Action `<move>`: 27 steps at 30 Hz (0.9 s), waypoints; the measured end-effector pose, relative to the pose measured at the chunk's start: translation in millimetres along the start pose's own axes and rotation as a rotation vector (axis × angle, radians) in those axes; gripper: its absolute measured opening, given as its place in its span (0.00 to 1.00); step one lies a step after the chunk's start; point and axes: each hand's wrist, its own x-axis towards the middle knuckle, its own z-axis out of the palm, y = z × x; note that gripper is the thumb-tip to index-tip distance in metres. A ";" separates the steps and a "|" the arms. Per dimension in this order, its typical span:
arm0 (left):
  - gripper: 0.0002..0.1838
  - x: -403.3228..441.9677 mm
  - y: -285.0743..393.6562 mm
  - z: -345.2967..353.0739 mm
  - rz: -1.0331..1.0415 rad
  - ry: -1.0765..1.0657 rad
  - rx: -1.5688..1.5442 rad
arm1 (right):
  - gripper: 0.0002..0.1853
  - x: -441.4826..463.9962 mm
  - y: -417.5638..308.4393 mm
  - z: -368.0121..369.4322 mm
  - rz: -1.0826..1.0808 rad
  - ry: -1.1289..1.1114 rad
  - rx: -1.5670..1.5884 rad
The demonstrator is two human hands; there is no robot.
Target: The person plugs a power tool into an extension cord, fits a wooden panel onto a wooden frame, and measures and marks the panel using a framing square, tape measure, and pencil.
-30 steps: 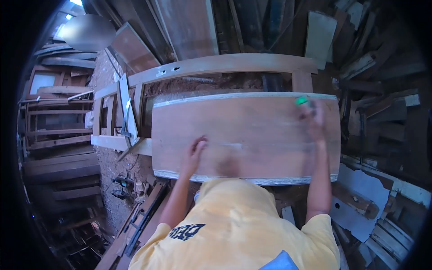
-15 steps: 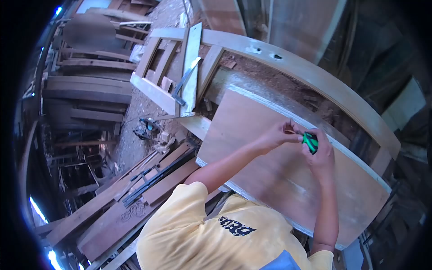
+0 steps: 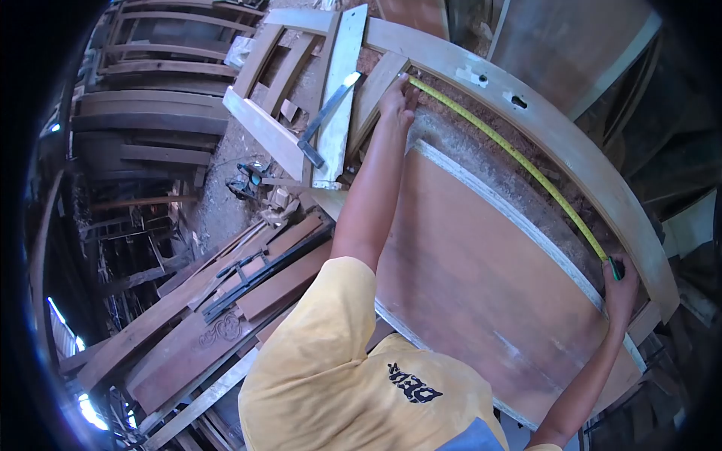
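A yellow tape blade [image 3: 505, 146] runs stretched along the inner edge of a wooden door frame [image 3: 579, 161]. My left hand [image 3: 397, 101] pinches its far end at the corner by a crosspiece [image 3: 374, 94]. At the other end, near the frame's lower right corner, my right hand [image 3: 621, 289] is closed around the green and black tape measure [image 3: 617, 267], which the fingers partly cover. Below the blade lies a large brown wooden panel [image 3: 481, 263] with pale edges, under my forearms.
A try square [image 3: 329, 120] rests on a pale board [image 3: 350, 90] across the frame. Planks, one carved [image 3: 226, 328], and a black bar clamp [image 3: 263, 274] lie at the left. A dark power tool [image 3: 247, 180] sits on the dusty ground. Boards [image 3: 575, 52] lean behind.
My hands were together over the panel with the tape measure. Now they are far apart, left at the upper corner and right at the lower right, with the yellow blade drawn out between them.
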 end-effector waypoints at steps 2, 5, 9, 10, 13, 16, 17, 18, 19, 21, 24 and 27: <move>0.09 -0.1 0.5 8.6 0.022 0.036 0.031 | 0.12 2.6 1.8 4.9 -0.024 0.001 0.009; 0.09 5.4 0.4 11.4 0.072 0.103 0.081 | 0.12 6.8 -1.3 9.0 -0.053 -0.001 0.021; 0.07 7.5 5.8 14.0 0.029 0.077 0.061 | 0.11 9.4 -13.5 10.5 -0.012 -0.035 0.018; 0.08 5.6 7.8 16.1 0.025 0.086 0.048 | 0.11 10.4 -12.4 11.4 -0.011 -0.037 0.016; 0.06 4.8 12.8 17.1 0.017 0.083 0.063 | 0.11 12.2 -9.9 15.2 -0.020 -0.033 0.014; 0.07 13.3 16.9 15.5 0.022 0.059 -0.037 | 0.11 13.0 -4.9 14.5 -0.062 -0.006 0.030; 0.06 40.2 13.8 6.8 0.005 0.070 0.027 | 0.11 16.8 3.4 14.7 -0.097 -0.009 0.027; 0.07 27.1 13.3 16.9 0.045 0.140 -0.057 | 0.10 16.2 13.4 12.5 -0.117 -0.005 0.018; 0.06 45.5 6.6 1.0 0.026 -0.052 -0.041 | 0.12 16.2 21.9 9.5 -0.040 -0.024 -0.024; 0.06 67.0 -5.6 -21.6 -0.009 -0.318 -0.011 | 0.17 8.8 58.4 -1.4 -0.010 0.059 0.019; 0.06 67.8 16.7 -32.6 -0.063 -0.209 0.062 | 0.17 3.1 79.4 -44.9 0.035 0.050 -0.074; 0.06 72.4 35.8 -25.9 -0.040 -0.068 0.151 | 0.17 -0.9 140.7 -78.4 0.154 0.028 -0.056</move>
